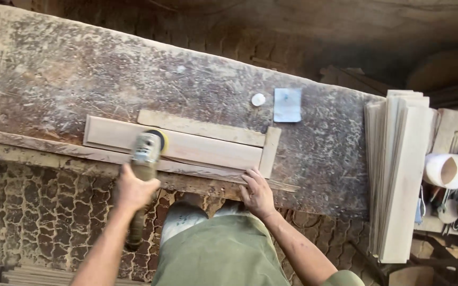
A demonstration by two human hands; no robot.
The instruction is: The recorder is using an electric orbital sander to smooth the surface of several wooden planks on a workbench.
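While the left hand (133, 189) is wrapped tight round the body of an angle grinder (145, 159), its yellow-backed disc rests on the wooden panel (186, 147) near the workbench's (70, 74) front edge. Right hand (257, 193) lies flat, fingers spread, pressing the panel's right end beside a short upright strip (270, 152). Farther back: a loose slat (202, 127), a small white disc (258, 99), possibly a cap, and a pale sandpaper square (287, 105). Stacked boards (398, 175) overhang the right edge.

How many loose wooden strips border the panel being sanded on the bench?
2: one long strip lies along the panel's far edge, and one short strip stands crosswise at its right end. Any others under the panel would be hidden.
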